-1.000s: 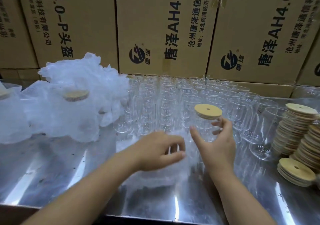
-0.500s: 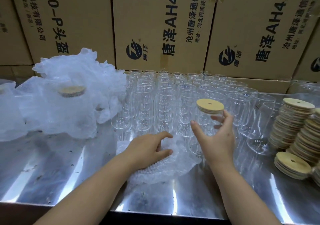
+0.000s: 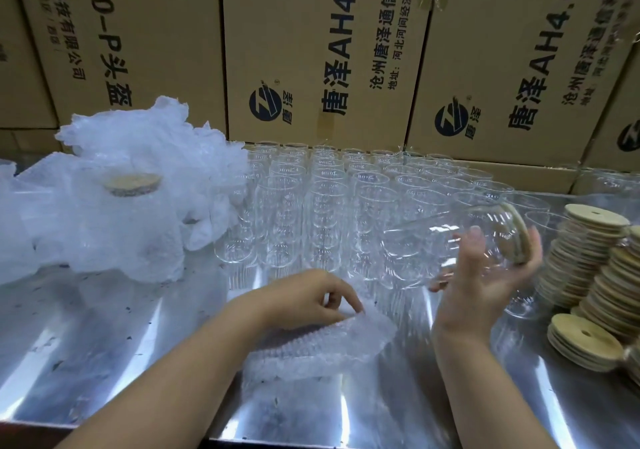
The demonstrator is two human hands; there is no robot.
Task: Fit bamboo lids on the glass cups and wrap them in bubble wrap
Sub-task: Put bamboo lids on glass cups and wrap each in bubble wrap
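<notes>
I am standing at a shiny metal table (image 3: pixel 104 344) that is carrying rows of empty glass cups (image 3: pixel 325 206) along its far edge. Bubble-wrapped cups (image 3: pixel 114 227) are sitting heaped at the far left corner. Stacks of bamboo lids (image 3: pixel 581 258) are crowding the right edge. A bubble wrap sheet (image 3: pixel 322 348) is lying near the front edge, with my left hand (image 3: pixel 304 299) touching it.

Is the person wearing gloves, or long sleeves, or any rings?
No gloves: the left hand and the right hand are both bare. The forearms are bare too, with no sleeves showing anywhere in the picture. I can see no rings, no watch and no bracelet.
</notes>
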